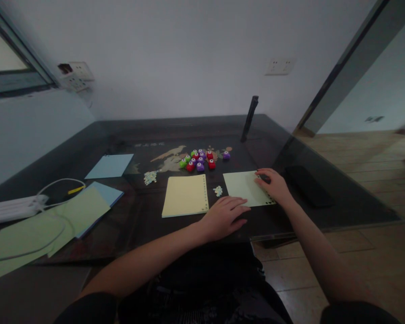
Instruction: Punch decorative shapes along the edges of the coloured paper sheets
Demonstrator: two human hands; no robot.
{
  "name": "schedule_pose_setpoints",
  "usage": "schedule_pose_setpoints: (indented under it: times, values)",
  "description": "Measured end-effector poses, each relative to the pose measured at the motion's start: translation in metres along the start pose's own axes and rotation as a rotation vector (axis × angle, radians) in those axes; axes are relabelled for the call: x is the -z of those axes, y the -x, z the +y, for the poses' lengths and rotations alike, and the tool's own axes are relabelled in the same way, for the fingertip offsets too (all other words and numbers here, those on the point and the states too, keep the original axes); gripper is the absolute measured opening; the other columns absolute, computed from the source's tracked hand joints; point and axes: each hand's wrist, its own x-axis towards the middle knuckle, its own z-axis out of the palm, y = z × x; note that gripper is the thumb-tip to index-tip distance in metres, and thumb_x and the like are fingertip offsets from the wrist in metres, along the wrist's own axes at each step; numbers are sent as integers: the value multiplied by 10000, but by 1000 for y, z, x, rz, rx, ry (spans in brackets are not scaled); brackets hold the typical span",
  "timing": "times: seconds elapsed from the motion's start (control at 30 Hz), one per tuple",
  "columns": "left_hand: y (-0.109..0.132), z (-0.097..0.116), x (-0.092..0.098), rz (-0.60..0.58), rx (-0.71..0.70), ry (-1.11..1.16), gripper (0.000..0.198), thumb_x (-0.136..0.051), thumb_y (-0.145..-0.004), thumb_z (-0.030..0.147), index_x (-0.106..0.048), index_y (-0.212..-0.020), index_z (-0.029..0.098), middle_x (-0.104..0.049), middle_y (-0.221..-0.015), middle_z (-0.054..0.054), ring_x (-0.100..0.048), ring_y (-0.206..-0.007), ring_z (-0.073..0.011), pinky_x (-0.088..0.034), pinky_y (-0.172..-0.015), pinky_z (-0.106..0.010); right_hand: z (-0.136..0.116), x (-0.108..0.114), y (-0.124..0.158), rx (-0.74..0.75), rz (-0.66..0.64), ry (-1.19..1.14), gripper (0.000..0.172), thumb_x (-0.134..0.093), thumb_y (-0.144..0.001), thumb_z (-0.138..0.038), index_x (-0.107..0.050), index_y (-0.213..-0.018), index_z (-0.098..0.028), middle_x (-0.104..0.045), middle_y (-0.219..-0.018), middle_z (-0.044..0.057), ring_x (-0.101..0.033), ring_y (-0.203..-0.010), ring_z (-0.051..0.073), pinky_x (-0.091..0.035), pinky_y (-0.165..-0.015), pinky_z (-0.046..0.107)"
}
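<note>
1. The left grip [222,218] is lying palm down with fingers and thumb spread; I am setting its fingertips over the near-left corner of the pale green sheet [241,186].
2. The right grip [275,183] is arching over that sheet's right, hole-punched edge, thumb and forefinger standing apart with a gap showing; I am unable to tell how firmly it is pressing.
3. The pale green sheet is lying flat on the desk [138,229], between both grips.
4. I am viewing a small heap of pale pieces [218,191] just left of the sheet, and a yellow punched stack [185,195] farther left.
5. Beyond the stack, red, green and purple eyed figures [200,166] are standing in a cluster; one purple figure [226,155] is sitting apart at the right.
6. A dark flat object [307,185] is lying right of the right grip.
</note>
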Motion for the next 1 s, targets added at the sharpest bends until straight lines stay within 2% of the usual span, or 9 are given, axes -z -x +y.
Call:
schedule_pose_setpoints:
  times: [0.1, 0.17, 0.27, 0.37, 0.47, 0.6, 0.73, 0.87, 1.0]
  values:
    - [-6, 0, 32, 146, 28, 107, 256, -455, -923, 268, -566, -1143, 200, -603, -1238, -83, -537, -1160, -190, -425, -1000, -386, -20, 10, -6, -26, 74, -45, 215, -552, -783, -313, -683, -893, -182, -657, -1043, 122, -609, -979, 255, -514, -763, 390]
    - [-7, -11, 57, 265, 74, 143, 227, -450, -916, 222, -587, -1096, 200, -635, -1166, -81, -567, -1110, -186, -454, -962, -389, -37, 14, -13, -2, 110, -66, 191, -551, -790, -301, -682, -880, -195, -668, -1018, 110, -614, -962, 250, -511, -758, 386]
    - [3, -47, 89, 400, 198, 59, 211, -436, -914, 200, -604, -1041, 189, -661, -1066, -65, -596, -1038, -179, -459, -948, -389, -69, 12, -27, 63, 112, -123, 179, -537, -821, -297, -682, -872, -206, -682, -975, 87, -623, -924, 230, -508, -755, 368]
    - [25, -93, 106, 416, 366, -104, 198, -451, -892, 189, -618, -999, 182, -667, -1031, -63, -607, -1004, -192, -469, -927, -390, -102, -2, -42, 142, 31, -128, 164, -537, -835, -265, -684, -871, -200, -693, -933, 69, -629, -869, 211, -495, -760, 354]
    - [49, -129, 107, 356, 494, -210, 212, -441, -864, 158, -630, -959, 172, -671, -996, -74, -611, -991, -200, -479, -905, -372, -129, -26, -56, 241, -171, -99, 138, -566, -832, -224, -691, -877, -186, -702, -923, 65, -631, -882, 207, -479, -794, 349]
    - [63, -145, 98, 216, 526, -234, 210, -453, -852, 167, -639, -949, 167, -671, -983, -75, -614, -971, -202, -475, -905, -368, -144, -65, -66, 261, -384, -9, 136, -617, -814, -216, -696, -914, -170, -702, -956, 82, -634, -897, 217, -471, -809, 345]
    - [62, -143, 90, 81, 505, -265, 242, -508, -857, 237, -624, -1050, 149, -649, -1077, -101, -582, -1038, -227, -448, -938, -390, -141, -90, -60, 265, -426, 113, 298, -626, -829, -349, -659, -1059, -164, -656, -1060, 120, -588, -1012, 256, -448, -865, 379]
    - [60, -139, 88, 37, 587, -313, 479, -566, -843, 405, -531, -1237, 134, -587, -1215, -143, -532, -1127, -272, -408, -975, -430, -136, -99, -48, 313, -433, 209, 494, -644, -791, -466, -615, -1159, -137, -604, -1089, 153, -536, -1046, 297, -435, -878, 409]
    - [61, -138, 86, -5, 599, -334, 588, -596, -804, 494, -506, -1280, 160, -551, -1249, -149, -499, -1157, -300, -390, -977, -448, -140, -105, -44, 337, -409, 223, 551, -647, -776, -490, -593, -1202, -145, -571, -1122, 159, -497, -1075, 310, -425, -897, 439]
